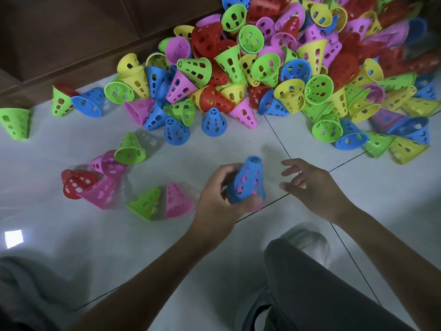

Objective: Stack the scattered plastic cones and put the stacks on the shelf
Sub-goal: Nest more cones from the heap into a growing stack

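My left hand (218,200) grips a short stack of cones (248,181) with a blue one on top and pink showing through its holes. It is held upright just above the white tiled floor. My right hand (312,187) hovers to the right of the stack, fingers spread, holding nothing. A big pile of cones (274,68) in red, yellow, green, blue and pink fills the upper right. Loose cones lie to the left: a green one (130,149), a pink one (177,200), a green one (144,203), a red one (76,183).
Dark wooden furniture (71,39) runs along the back left edge of the floor. A lone green cone (15,123) lies at the far left. My knee in grey trousers (322,283) and a slipper (307,240) are at the bottom.
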Available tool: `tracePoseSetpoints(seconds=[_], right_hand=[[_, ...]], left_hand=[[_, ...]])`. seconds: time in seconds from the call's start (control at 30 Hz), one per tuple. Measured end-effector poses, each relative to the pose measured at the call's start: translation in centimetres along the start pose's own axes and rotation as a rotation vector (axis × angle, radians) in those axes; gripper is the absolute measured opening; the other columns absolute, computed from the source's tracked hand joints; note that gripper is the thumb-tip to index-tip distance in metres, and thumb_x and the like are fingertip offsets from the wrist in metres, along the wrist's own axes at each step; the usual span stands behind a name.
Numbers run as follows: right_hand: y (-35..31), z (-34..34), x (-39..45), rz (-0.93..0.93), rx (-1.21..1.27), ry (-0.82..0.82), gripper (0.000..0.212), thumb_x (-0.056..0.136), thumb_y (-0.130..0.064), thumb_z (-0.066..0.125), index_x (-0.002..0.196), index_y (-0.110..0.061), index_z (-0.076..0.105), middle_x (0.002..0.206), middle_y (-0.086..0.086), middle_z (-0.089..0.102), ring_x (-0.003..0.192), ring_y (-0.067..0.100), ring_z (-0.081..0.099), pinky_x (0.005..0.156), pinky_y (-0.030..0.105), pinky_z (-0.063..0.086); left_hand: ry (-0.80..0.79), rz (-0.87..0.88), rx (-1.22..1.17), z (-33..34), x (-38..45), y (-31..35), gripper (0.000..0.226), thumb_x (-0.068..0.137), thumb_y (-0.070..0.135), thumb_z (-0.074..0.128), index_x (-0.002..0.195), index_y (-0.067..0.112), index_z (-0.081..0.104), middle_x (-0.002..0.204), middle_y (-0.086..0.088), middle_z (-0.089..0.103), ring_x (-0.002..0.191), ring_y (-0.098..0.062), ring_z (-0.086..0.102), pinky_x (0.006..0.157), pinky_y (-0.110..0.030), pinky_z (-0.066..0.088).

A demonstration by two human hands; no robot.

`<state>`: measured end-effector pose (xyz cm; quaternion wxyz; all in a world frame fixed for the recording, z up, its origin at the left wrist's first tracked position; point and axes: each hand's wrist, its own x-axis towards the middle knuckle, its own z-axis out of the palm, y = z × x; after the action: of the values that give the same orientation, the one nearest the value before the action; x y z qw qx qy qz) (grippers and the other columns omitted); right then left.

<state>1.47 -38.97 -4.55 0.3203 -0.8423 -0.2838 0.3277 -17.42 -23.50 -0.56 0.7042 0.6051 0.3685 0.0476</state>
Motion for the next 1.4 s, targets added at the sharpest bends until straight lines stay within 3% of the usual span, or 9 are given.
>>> tracePoseSetpoints(seconds=[0.13, 0.27, 0.43, 0.6, 0.73, 0.87, 1.0, 1.2, 1.4], right_hand=[[0.8, 0.6, 0.3, 0.023, 0.031, 0.005, 0.041, 0.088, -0.018, 0.075, 0.125, -0.027, 0.061, 0.105, -0.010, 0.068, 0.077, 0.009, 0.065, 0.080, 0.020, 0.051], [0.7, 1.0, 0.6, 0.002, 0.041, 0.017, 0.039, 0.088, -0.015, 0.075, 0.124, -0.025, 0.062, 0.104, -0.007, 0.069, 0.077, 0.008, 0.064, 0.077, 0.010, 0.047], [0.1, 0.8, 1.1, -0.018, 0.012, 0.006, 0.038, 0.089, -0.017, 0.074, 0.125, -0.025, 0.062, 0.103, -0.009, 0.069, 0.080, 0.009, 0.065, 0.080, 0.015, 0.049], [0.0, 0.6, 1.6, -0.027, -0.012, 0.003, 0.037, 0.089, -0.018, 0.073, 0.123, -0.026, 0.062, 0.102, -0.009, 0.069, 0.079, 0.009, 0.064, 0.082, 0.021, 0.050], [-0.3, 0.7, 2.9, -0.078, -0.048, 0.037, 0.036, 0.089, -0.014, 0.073, 0.123, -0.021, 0.063, 0.102, -0.005, 0.069, 0.089, 0.014, 0.064, 0.085, 0.029, 0.051], [-1.1, 0.3, 6.0, -0.191, -0.216, 0.164, 0.045, 0.088, -0.015, 0.073, 0.131, -0.016, 0.059, 0.117, 0.003, 0.063, 0.109, 0.022, 0.055, 0.094, 0.045, 0.051], [-2.6, -1.6, 9.5, -0.208, -0.302, 0.317, 0.061, 0.088, -0.019, 0.075, 0.143, -0.016, 0.048, 0.138, 0.010, 0.047, 0.131, 0.030, 0.041, 0.108, 0.039, 0.039], [-2.9, -3.5, 13.8, 0.002, -0.236, 0.438, 0.073, 0.081, -0.019, 0.080, 0.141, -0.004, 0.040, 0.140, 0.019, 0.042, 0.133, 0.036, 0.037, 0.109, 0.041, 0.035], [-3.2, -3.8, 16.1, 0.044, -0.263, 0.429, 0.081, 0.080, -0.022, 0.082, 0.145, -0.004, 0.037, 0.140, 0.017, 0.048, 0.133, 0.034, 0.040, 0.106, 0.040, 0.039]], left_hand=[[-0.009, 0.096, 0.165, 0.2, -0.1, -1.4, 0.061, 0.076, 0.011, 0.086, 0.128, 0.021, 0.058, 0.121, 0.010, 0.061, 0.115, -0.002, 0.060, 0.083, -0.015, 0.055], [-0.029, 0.246, 0.424, -1.0, 0.4, -3.8, 0.055, 0.081, 0.014, 0.082, 0.129, 0.027, 0.058, 0.134, 0.010, 0.058, 0.131, 0.002, 0.049, 0.103, -0.014, 0.044], [-0.037, 0.243, 0.580, -2.2, 1.2, -5.2, 0.064, 0.084, 0.018, 0.079, 0.140, 0.033, 0.052, 0.146, 0.015, 0.051, 0.144, 0.001, 0.034, 0.116, -0.017, 0.032], [-0.074, 0.311, 0.639, -3.9, 1.3, -5.1, 0.074, 0.077, 0.030, 0.086, 0.141, 0.032, 0.050, 0.141, 0.020, 0.050, 0.139, 0.004, 0.036, 0.113, -0.011, 0.028], [0.000, 0.354, 0.601, -5.4, 2.0, -3.7, 0.046, 0.085, 0.051, 0.064, 0.126, 0.031, 0.058, 0.126, 0.017, 0.060, 0.122, 0.003, 0.051, 0.103, -0.010, 0.035], [0.138, 0.424, 0.630, -6.4, 5.3, -2.5, 0.034, 0.092, 0.033, 0.060, 0.120, 0.016, 0.064, 0.117, 0.006, 0.065, 0.110, -0.008, 0.057, 0.100, -0.028, 0.045], [0.204, 0.438, 0.718, -6.6, 10.2, -0.2, 0.033, 0.096, 0.025, 0.064, 0.127, 0.012, 0.061, 0.120, -0.001, 0.063, 0.111, -0.015, 0.057, 0.096, -0.032, 0.048], [0.337, 0.366, 0.860, -5.6, 16.1, 0.8, 0.040, 0.092, 0.020, 0.068, 0.129, 0.011, 0.057, 0.125, -0.011, 0.057, 0.113, -0.027, 0.057, 0.095, -0.040, 0.050], [0.392, 0.290, 0.869, -4.4, 18.4, 0.3, 0.047, 0.088, 0.018, 0.074, 0.131, 0.014, 0.055, 0.127, -0.012, 0.058, 0.116, -0.031, 0.056, 0.089, -0.039, 0.048]])
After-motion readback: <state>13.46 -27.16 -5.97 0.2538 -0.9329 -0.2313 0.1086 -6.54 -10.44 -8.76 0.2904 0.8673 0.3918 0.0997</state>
